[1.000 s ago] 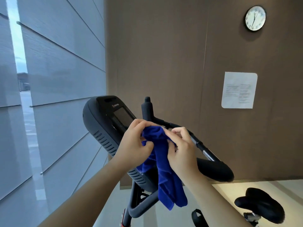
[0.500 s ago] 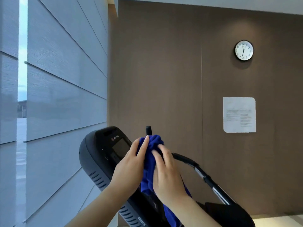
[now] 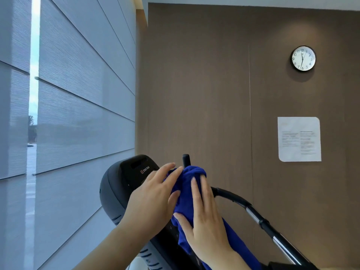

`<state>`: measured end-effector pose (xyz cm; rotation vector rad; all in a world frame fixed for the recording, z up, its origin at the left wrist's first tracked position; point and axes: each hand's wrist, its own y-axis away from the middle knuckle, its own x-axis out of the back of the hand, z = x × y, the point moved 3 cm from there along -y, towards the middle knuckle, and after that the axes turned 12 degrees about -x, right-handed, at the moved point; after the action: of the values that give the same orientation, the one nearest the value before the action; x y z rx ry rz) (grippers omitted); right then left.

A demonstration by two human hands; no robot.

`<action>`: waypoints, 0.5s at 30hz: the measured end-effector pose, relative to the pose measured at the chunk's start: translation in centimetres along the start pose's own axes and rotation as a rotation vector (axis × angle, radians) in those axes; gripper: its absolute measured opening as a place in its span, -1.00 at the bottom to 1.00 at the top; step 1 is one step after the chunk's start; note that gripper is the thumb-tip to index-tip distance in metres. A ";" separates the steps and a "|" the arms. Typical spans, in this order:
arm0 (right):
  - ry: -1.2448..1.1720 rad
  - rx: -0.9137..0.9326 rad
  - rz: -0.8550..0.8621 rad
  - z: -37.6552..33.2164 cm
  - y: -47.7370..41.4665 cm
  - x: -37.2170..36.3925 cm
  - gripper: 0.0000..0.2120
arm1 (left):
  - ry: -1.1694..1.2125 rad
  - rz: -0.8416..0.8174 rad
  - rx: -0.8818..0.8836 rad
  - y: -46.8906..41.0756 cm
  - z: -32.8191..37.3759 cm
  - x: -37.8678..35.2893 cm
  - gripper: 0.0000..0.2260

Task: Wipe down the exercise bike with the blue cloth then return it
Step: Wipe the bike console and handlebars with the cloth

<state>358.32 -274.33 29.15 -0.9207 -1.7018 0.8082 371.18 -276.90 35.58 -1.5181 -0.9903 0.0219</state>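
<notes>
The exercise bike's dark console (image 3: 124, 178) sits low in the middle of the view, with a black handlebar (image 3: 253, 213) curving off to the lower right and a short black post (image 3: 186, 159) sticking up behind it. The blue cloth (image 3: 187, 191) is draped over the console face. My left hand (image 3: 153, 195) lies flat beside the cloth, its fingertips and thumb touching the cloth's left edge. My right hand (image 3: 202, 225) presses flat on the cloth with fingers spread. The console screen is hidden under hands and cloth.
A brown panelled wall (image 3: 194, 94) stands close behind the bike, with a round clock (image 3: 303, 58) and a white paper notice (image 3: 299, 139) on it. Grey window blinds (image 3: 78, 94) fill the left side, with a narrow gap showing outdoors.
Both hands went from bunching the cloth in the air to laying it flat on the console. The view has tilted upward, so the seat and floor have dropped out of sight.
</notes>
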 end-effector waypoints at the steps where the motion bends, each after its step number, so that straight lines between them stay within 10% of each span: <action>1: 0.022 0.011 0.014 -0.1 0.0 0.0 -0.21 | 0.008 -0.006 -0.013 -0.2 0.1 -0.1 -0.46; 15: 0.243 0.001 -0.158 1.1 5.1 2.4 -0.23 | 0.216 -0.197 -0.011 5.7 2.8 -4.7 -0.41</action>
<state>357.77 -269.84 25.58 -0.8356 -1.5397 0.5677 369.89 -276.64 27.86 -1.3943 -0.9619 -0.2821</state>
